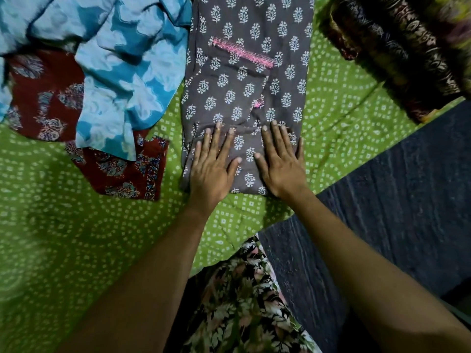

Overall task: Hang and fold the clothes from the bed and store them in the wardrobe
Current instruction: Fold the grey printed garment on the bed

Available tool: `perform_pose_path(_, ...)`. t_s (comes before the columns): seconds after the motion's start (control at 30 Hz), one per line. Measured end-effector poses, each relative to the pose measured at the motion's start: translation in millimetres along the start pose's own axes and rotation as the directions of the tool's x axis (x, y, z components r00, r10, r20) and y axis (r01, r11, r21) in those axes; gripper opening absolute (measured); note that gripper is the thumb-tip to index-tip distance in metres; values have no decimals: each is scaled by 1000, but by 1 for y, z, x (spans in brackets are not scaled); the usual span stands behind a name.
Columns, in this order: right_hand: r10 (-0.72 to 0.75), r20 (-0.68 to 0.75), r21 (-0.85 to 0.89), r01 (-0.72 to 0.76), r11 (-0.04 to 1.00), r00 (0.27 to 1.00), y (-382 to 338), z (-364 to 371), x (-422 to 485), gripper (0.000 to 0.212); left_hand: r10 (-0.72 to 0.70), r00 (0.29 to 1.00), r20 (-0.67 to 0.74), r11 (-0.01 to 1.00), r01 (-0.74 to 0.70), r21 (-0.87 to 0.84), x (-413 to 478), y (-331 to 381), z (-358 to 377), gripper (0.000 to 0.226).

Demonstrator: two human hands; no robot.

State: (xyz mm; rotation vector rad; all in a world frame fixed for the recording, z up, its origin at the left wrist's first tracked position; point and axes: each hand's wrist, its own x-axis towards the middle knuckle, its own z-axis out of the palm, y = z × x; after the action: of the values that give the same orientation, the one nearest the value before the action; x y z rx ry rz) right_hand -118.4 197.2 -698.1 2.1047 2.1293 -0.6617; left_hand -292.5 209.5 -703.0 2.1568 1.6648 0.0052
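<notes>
A grey garment [244, 80] with white leaf prints and pink trim lies lengthwise on the bed, folded into a long strip. Both hands rest flat on its near end. My left hand [212, 166] presses the left side with fingers spread. My right hand [280, 161] presses the right side, fingers also apart. Neither hand grips the cloth. A blue and white patterned garment [122, 72] lies crumpled to the left, partly over a maroon printed garment [122, 171].
The green dotted bedsheet [63, 238] covers the bed. A dark brown patterned cloth pile [397, 52] sits at the far right corner. Dark floor [395, 200] lies beyond the bed's right edge. My floral clothing [244, 296] shows at the bottom.
</notes>
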Motion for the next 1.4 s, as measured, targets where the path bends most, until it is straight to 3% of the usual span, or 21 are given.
perform_pose_path(0.13,13,9,-22,-13,1000,1000,-1,-11,-5,68,5,1000,-14,1000,-5,-29,-1,-1,-5,68)
perform_pose_path(0.27,-227,154,-25,234,972,962,4,-19,-30,78,156,985,71,979,-144,-143,-14,-16,-14,97)
perform_pose_path(0.33,-268,255,-105,302,947,929,5,-19,-37,78,206,969,134,974,-190,-123,-25,-23,-14,103)
perform_pose_path(0.47,-189,326,-197,262,945,926,-9,-27,-33,67,181,975,127,983,-174,-61,-30,-23,-17,83)
perform_pose_path(0.63,-50,320,-222,126,967,946,-32,-37,-29,69,85,981,172,994,-94,47,-23,-11,-32,94)
perform_pose_path(0.8,12,458,-190,84,978,889,-38,-54,-28,68,36,952,303,998,-51,40,-26,0,-56,96)
perform_pose_path(0.9,-21,600,-68,76,995,800,-40,-74,-44,62,-23,872,489,998,-9,63,-40,14,-73,92)
perform_pose_path(1.07,-113,862,51,138,989,494,-53,-117,-78,64,-30,569,822,1000,20,22,-70,34,-99,53)
perform_pose_path(1.13,-109,884,46,148,988,455,-53,-128,-80,53,-19,504,863,1000,5,19,-72,36,-115,41)
perform_pose_path(1.17,-98,876,44,123,991,473,-52,-133,-78,42,-12,506,862,1000,28,-3,-70,37,-123,39)
perform_pose_path(1.23,-41,832,22,41,999,553,-48,-139,-69,28,-17,585,811,985,149,-86,-62,33,-136,33)
perform_pose_path(1.3,37,731,-34,-18,999,681,-41,-142,-54,34,-65,720,691,959,236,-155,-47,29,-145,28)
perform_pose_path(1.4,114,501,-66,-94,993,858,-28,-140,-29,40,-117,874,472,966,209,-149,-19,20,-149,29)
